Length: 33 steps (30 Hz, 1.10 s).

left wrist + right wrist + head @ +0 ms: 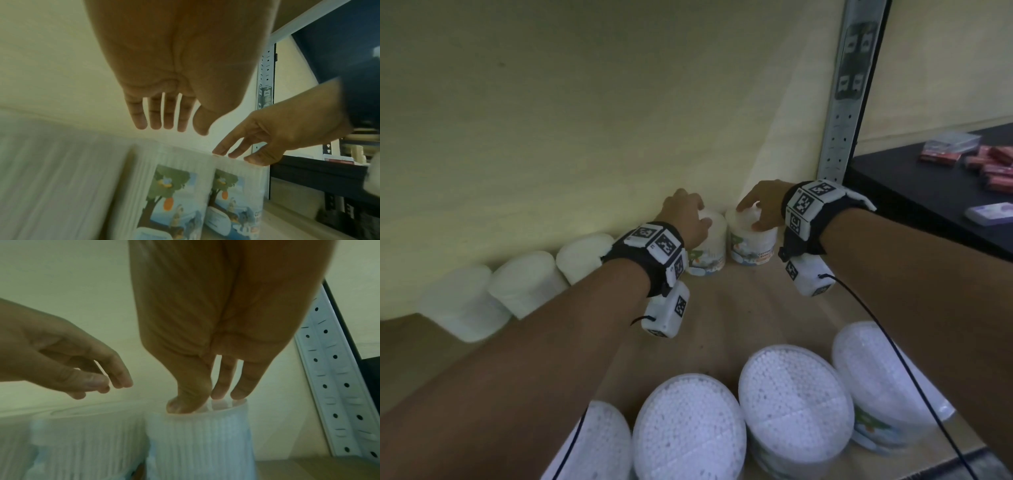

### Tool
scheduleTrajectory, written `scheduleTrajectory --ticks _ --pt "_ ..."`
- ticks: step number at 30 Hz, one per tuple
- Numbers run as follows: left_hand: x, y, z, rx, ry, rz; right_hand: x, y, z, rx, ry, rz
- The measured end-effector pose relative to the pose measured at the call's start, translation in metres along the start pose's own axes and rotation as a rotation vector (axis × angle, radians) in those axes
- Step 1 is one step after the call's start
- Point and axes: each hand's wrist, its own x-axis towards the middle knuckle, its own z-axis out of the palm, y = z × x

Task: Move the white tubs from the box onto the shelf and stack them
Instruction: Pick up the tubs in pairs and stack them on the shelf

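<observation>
Two white tubs with picture labels stand side by side at the back right corner of the shelf. My left hand [700,214] hovers just above the left tub [710,246], fingers straight and apart from its lid; in the left wrist view the left hand [170,128] hangs clear over the left tub [170,186]. My right hand [751,212] rests its thumb and fingertips on the lid of the right tub [751,246]. The right wrist view shows the right hand [207,400] touching the top of that right tub [199,443], with the left hand [107,386] to its left.
More white tubs [524,281] line the back wall to the left. A front row of tubs [794,401] stands near the shelf edge under my forearms. A perforated metal upright [849,102] bounds the right side. Beyond it, a black table [893,185] holds red packets [989,164].
</observation>
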Motion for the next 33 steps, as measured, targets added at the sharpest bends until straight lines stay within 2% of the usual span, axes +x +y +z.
scheduleTrajectory --ticks 4,9,25,29,33 --pt "0.003 0.005 0.008 0.064 -0.016 -0.088 -0.001 -0.001 -0.001 0.014 -0.002 0.006" --pt "0.008 0.005 0.012 0.108 -0.031 -0.113 0.001 0.0 0.0 0.009 -0.016 0.002" --pt "0.008 0.005 -0.01 0.09 -0.157 0.033 -0.002 -0.005 -0.003 -0.076 0.007 0.036" --pt "0.011 0.006 -0.012 0.128 -0.182 0.057 0.001 -0.008 -0.004 -0.1 -0.035 0.029" --pt "0.009 0.007 -0.014 0.209 -0.22 0.137 -0.008 -0.01 -0.006 -0.104 -0.058 0.021"
